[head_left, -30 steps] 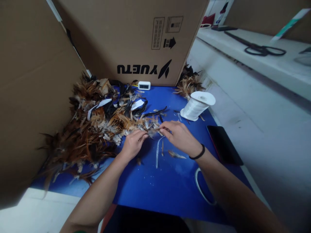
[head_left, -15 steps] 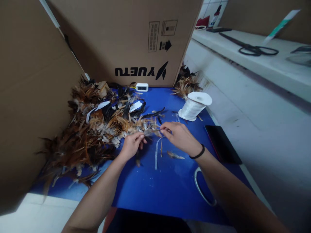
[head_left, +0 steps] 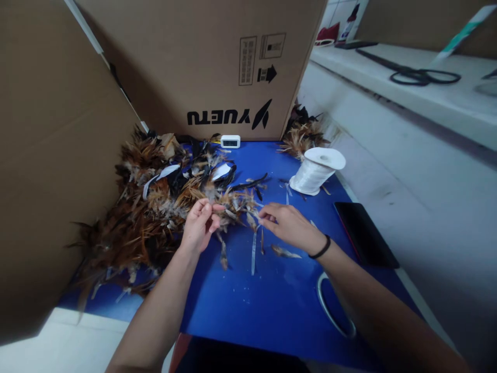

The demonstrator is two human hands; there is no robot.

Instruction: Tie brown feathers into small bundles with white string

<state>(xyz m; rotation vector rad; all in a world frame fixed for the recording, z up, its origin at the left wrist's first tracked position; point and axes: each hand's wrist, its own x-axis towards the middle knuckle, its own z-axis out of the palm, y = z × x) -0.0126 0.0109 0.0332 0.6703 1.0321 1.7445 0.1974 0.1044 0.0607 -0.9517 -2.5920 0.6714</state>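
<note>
My left hand (head_left: 200, 224) hovers at the edge of the feather pile, its thumb and fingers pinched and a fluffy greyish feather (head_left: 210, 192) showing just above the fingertips. To the right, my right hand (head_left: 289, 225) is closed in a pinch; what lies between its fingertips is too small to make out. Brown and grey feathers (head_left: 251, 221) hang beside those fingertips. Below them a narrow translucent ribbon (head_left: 253, 254) trails down over the blue tabletop (head_left: 233, 305). The large heap of brown, black and tan feathers (head_left: 132, 223) spreads left of my hands.
A white ribbon spool (head_left: 312, 176) stands at the right, near a dark phone (head_left: 367, 233). A silvery curved handle (head_left: 330, 305) lies by my right forearm. A small digital clock (head_left: 230, 141) sits before the cardboard box (head_left: 186, 62). Black scissors (head_left: 421, 76) rest on the ledge.
My left hand has drawn left and slightly up, away from my right hand. The gap between them is wider. A feather once below my left fingers now lies uncovered on the table.
</note>
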